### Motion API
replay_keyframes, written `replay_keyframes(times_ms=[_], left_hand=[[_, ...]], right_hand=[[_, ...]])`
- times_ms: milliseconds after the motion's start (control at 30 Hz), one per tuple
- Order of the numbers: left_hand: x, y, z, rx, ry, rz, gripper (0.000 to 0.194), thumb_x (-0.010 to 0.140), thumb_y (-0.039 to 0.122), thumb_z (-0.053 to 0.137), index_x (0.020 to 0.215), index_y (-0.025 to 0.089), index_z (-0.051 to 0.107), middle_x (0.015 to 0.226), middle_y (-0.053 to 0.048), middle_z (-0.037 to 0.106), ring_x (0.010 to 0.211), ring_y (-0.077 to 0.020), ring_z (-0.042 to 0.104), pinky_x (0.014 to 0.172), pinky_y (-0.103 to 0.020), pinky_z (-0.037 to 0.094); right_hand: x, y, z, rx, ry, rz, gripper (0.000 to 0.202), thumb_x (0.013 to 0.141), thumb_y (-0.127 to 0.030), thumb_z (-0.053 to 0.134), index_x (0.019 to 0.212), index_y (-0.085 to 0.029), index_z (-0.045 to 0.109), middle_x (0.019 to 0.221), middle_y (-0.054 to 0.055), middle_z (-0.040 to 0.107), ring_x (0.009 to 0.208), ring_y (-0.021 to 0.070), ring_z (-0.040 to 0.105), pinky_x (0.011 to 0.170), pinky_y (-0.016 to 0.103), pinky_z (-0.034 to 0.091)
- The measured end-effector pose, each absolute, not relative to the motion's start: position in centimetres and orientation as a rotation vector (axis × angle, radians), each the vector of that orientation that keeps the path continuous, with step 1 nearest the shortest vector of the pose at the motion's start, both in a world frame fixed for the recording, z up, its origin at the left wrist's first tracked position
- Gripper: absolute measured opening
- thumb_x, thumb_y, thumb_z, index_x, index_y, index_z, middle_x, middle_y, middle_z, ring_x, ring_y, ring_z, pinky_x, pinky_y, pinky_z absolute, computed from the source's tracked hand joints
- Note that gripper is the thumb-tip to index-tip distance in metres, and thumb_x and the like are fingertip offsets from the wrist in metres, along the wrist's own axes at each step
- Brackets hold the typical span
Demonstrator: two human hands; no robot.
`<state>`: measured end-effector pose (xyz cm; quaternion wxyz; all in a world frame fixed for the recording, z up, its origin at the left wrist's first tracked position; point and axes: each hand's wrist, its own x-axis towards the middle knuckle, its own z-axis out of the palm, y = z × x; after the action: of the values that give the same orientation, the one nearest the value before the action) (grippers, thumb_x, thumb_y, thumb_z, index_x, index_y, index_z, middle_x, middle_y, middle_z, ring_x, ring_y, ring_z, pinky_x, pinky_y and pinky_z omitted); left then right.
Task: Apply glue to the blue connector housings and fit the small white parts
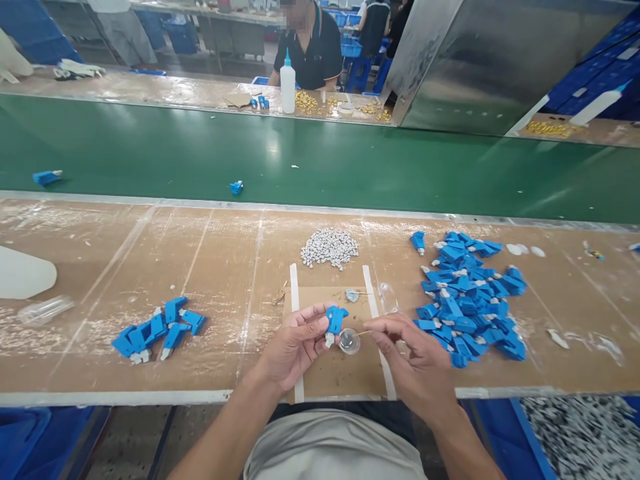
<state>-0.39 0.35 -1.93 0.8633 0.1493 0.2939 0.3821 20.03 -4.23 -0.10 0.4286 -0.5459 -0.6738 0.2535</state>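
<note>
My left hand (pixel 300 343) pinches a small blue plastic part (pixel 336 320) with a whitish tip pointing down. Between the fingers of my right hand (pixel 413 353) is a thin wooden stick (pixel 364 332), its far end over a small clear round dish (pixel 349 341). The dish sits close beside the blue part, above a taped-down cardboard sheet (pixel 335 380). A grey-blue blob (pixel 352 295) with a stick in it lies on the cardboard. Beyond it is a heap of small grey-white pieces (pixel 330 247). To the right lies a large pile of blue parts (pixel 465 300).
A smaller group of blue parts (pixel 157 327) lies at left. Behind the bench runs a green conveyor belt (pixel 320 160) carrying two blue parts. Across it, a person (pixel 315 50) sits near a white squeeze bottle (pixel 288 85). A blue bin (pixel 510 433) stands below right.
</note>
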Motion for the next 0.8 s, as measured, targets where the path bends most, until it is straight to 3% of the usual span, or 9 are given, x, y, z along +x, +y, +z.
replay_keyframes(times_ms=[333, 800], left_hand=[[-0.2, 0.3, -2.7, 0.358, 0.578, 0.774, 0.029, 0.083, 0.019, 0.076, 0.110, 0.010, 0.071, 0.091, -0.007, 0.069, 0.069, -0.0121, 0.068, 0.065, -0.021, 0.053], [-0.2, 0.1, -2.8, 0.320, 0.578, 0.768, 0.031, 0.081, 0.020, 0.077, 0.110, 0.010, 0.072, 0.090, -0.007, 0.070, 0.070, -0.0129, 0.069, 0.065, -0.021, 0.053]], right_hand=[[18.2, -4.0, 1.8, -1.231, -1.531, 0.574, 0.017, 0.092, -0.008, 0.063, 0.098, -0.024, 0.069, 0.091, 0.002, 0.073, 0.085, 0.0194, 0.066, 0.083, 0.036, 0.049], [17.4, -3.5, 1.7, -1.273, -1.625, 0.548, 0.019, 0.093, -0.008, 0.062, 0.098, -0.025, 0.068, 0.091, 0.003, 0.074, 0.084, 0.0210, 0.067, 0.081, 0.038, 0.050]])
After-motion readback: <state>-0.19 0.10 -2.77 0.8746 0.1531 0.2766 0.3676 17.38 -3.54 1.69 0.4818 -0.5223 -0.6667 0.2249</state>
